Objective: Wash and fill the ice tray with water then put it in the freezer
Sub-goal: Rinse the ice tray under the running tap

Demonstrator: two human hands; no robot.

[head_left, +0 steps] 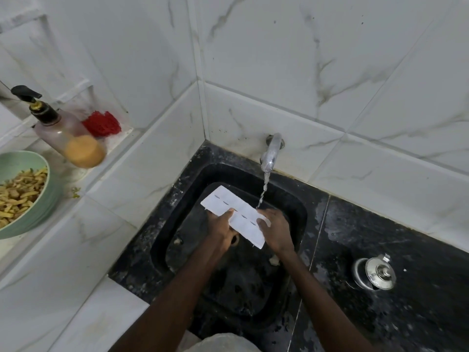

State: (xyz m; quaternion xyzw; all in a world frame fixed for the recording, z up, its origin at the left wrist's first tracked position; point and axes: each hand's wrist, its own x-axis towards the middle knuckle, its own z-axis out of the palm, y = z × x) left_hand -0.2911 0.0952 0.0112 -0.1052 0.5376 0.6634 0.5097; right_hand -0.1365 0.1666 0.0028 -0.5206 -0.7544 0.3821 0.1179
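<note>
Both forearms reach over the black sink (162,240), where my left hand (220,229) and right hand (275,229) clamp the white ice tray (228,203) just beside the running tap's (269,153) stream (262,191). Judging by that, I'm mid-wash; filling and freezing remain.

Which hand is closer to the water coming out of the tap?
Right. The right hand holds the ice tray just below where the water stream lands; the left hand holds the tray's other side, farther away.
</note>
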